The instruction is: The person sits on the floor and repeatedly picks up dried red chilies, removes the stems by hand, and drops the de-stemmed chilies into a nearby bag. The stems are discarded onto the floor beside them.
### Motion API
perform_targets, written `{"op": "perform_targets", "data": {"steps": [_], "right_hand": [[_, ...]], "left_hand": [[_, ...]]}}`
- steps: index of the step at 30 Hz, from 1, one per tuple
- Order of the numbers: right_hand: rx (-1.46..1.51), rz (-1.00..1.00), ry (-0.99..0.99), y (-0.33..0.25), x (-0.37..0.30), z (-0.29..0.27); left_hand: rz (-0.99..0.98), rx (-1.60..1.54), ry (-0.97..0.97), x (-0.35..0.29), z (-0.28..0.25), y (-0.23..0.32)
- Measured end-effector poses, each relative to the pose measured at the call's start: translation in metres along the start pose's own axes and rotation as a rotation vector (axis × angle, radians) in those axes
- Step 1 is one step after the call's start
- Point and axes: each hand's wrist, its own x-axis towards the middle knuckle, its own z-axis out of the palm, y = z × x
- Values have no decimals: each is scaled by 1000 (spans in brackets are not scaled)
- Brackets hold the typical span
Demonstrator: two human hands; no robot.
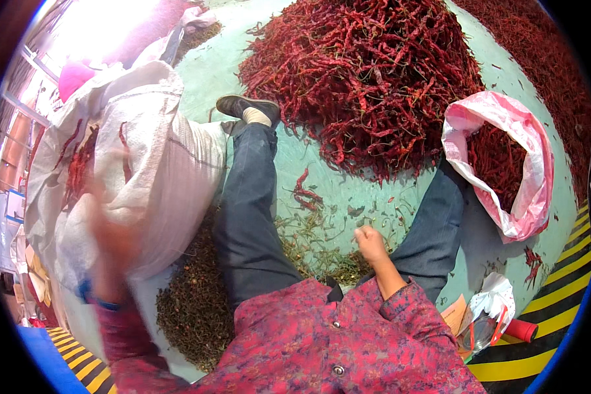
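Observation:
My left hand (pixel 115 240), smeared by motion, is at the mouth of a large white woven sack (pixel 167 157) on the left; its fingers cannot be made out. Just beyond it, several dried red chillies (pixel 82 167) show against the pale sack cloth. Between my spread legs, my right hand (pixel 372 245) is closed, thumb and fingers together, above a scatter of green-brown chilli stems (pixel 308 253). Whatever it may hold is too small to tell. Ahead lies a big heap of dried red chillies (pixel 368 72). A few loose chillies (pixel 305 190) rest on the pale green floor sheet.
At my right knee stands a white-and-pink sack (pixel 535 197) partly filled with chillies. A dark pile of stems (pixel 197 308) lies beside my left thigh. Lower right are a clear container (pixel 482 333), a red cylinder (pixel 521 330) and yellow-black floor stripes (pixel 558 315).

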Motion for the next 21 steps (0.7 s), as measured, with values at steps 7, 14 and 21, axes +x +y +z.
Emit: {"op": "perform_targets", "data": {"steps": [7,14,21], "right_hand": [[-64,-14,-125,-11,-9,1],[64,129,-136,-4,-9,-4],[201,89,-101,-7,-3,-3]], "left_hand": [[226,759,-764,-18,182,-210],[385,1048,-796,-1,228,-265],[45,616,-720,-4,212,-231]]}}
